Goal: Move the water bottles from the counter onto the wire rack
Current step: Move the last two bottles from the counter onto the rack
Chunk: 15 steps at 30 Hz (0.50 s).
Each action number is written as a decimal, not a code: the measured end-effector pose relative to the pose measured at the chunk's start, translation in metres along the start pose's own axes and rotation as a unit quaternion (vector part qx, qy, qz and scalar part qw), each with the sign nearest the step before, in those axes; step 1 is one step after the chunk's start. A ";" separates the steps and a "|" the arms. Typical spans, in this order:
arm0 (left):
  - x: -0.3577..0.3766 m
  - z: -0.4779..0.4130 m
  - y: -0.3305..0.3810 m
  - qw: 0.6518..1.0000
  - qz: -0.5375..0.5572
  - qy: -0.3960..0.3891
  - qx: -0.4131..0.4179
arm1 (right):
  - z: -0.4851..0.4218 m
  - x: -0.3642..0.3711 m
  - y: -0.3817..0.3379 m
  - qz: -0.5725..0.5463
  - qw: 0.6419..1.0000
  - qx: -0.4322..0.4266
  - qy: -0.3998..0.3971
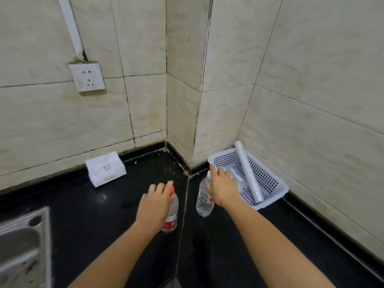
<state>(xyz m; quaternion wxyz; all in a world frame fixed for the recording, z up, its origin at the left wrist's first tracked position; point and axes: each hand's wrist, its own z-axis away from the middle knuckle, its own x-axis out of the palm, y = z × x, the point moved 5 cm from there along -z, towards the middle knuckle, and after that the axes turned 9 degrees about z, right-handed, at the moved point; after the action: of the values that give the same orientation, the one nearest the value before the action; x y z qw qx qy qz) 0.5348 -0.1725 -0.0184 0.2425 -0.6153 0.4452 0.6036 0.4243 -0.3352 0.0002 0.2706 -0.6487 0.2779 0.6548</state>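
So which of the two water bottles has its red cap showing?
The bottle under the left hand, left of the counter seam: its red cap shows. The right hand hides the other bottle's top.

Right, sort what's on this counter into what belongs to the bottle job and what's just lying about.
Belongs to the job:
- red-capped water bottle, under the left hand
- second water bottle, under the right hand

Just lying about:
- tissue pack
- white perforated basket holding a white roll
- steel sink
- wall socket

No wire rack in view.
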 end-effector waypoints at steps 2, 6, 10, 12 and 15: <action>0.002 -0.005 0.003 1.000 0.017 0.001 -0.004 | -0.006 0.008 -0.002 0.027 1.000 -0.005 0.000; 0.001 -0.012 0.009 1.000 0.019 0.001 -0.009 | -0.009 0.012 -0.002 0.033 0.999 -0.009 0.022; -0.001 -0.014 0.003 0.997 0.078 -0.008 -0.025 | 0.005 0.006 -0.002 -0.023 0.999 0.006 0.026; -0.003 -0.012 0.000 0.990 0.139 0.010 -0.035 | 0.021 0.005 -0.003 -0.072 0.997 0.018 0.033; -0.006 0.000 -0.004 0.971 0.219 0.050 -0.076 | 0.061 0.018 -0.002 -0.139 0.987 0.044 0.068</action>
<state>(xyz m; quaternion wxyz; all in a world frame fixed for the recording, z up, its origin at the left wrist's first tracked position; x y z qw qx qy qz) 0.5392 -0.1686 -0.0137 0.0344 -0.5491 0.5337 0.6423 0.3831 -0.2899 -0.0176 0.3677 -0.7117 0.2310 0.5523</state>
